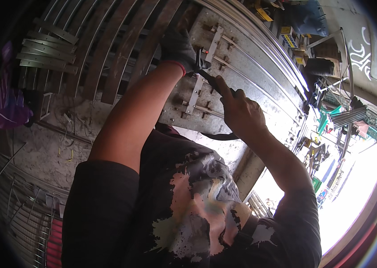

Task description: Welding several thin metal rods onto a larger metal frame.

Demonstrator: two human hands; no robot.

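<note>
Right hand (241, 111) fist-closed on black tool (206, 77), its tip just beside gloved left hand (177, 47); tool slants up-left across flat bar (196, 91). Left fingers' grip unclear.

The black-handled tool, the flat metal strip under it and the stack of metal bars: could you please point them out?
black-handled tool (211, 81), head view, on its dark handle near the right hand.
flat metal strip (195, 94), head view, on its lower half.
stack of metal bars (45, 56), head view, on a middle bar.

Dk grey glove (177, 47) w/ red cuff, black tool (211, 80), grey metal plate (260, 89).
</note>
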